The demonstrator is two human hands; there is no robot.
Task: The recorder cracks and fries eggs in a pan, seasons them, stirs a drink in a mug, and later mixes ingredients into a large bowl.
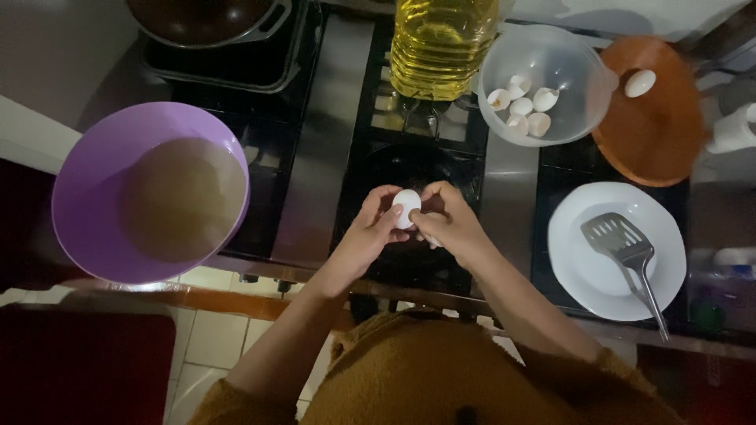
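Observation:
Both of my hands hold one white egg (406,206) over a dark burner of the stove (315,173). My left hand (366,232) grips the egg from the left and below. My right hand (450,222) grips it from the right, thumbs meeting on the shell. The egg looks whole from here. A clear plastic bowl (579,71) with several empty eggshells (521,106) stands behind my hands, to the right.
A purple bowl (83,197) of brownish liquid sits at the left. A big bottle of yellow oil (441,43) stands on the stove. A white plate (673,260) bears a metal spatula (626,252). One egg (639,83) lies on an orange round board (657,134). A dark pan (201,20) sits top left.

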